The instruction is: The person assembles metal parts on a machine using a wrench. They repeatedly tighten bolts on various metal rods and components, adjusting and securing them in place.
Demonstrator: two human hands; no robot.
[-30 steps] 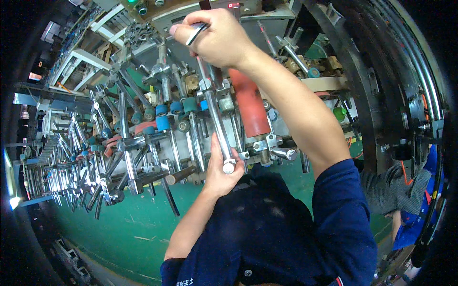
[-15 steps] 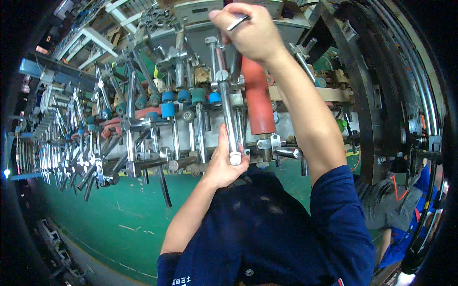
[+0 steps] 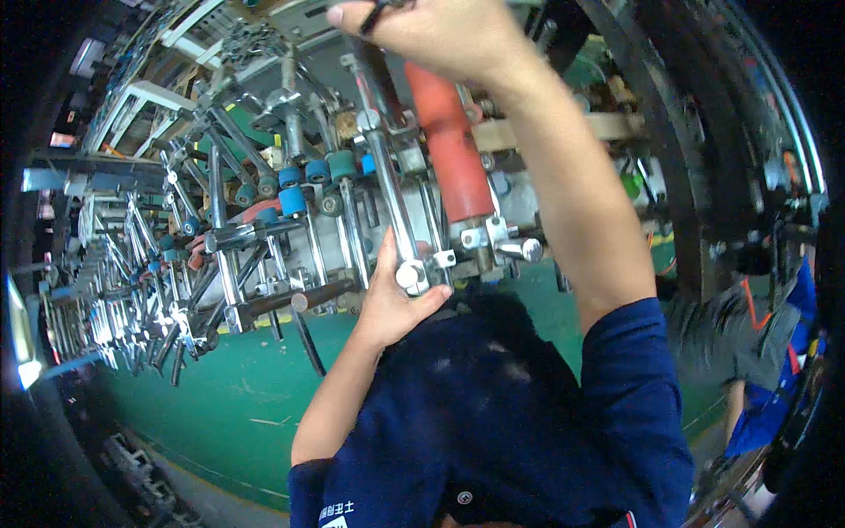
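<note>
Gripping the chrome rod [image 3: 389, 194] round its lower end w/ my L hand [image 3: 387, 304], rod just left of the red roller [image 3: 455, 167]. R hand [image 3: 444, 35] is up by the roller's far end, fist closed on a dark slim piece [image 3: 377, 18], can't tell what exactly. Blue wheels [image 3: 291, 202] left of roller; green floor [image 3: 238, 387] below & left of it.

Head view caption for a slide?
Left hand at the near end of a rod, right hand gripping a dark tool, red cylinder alongside.
</note>
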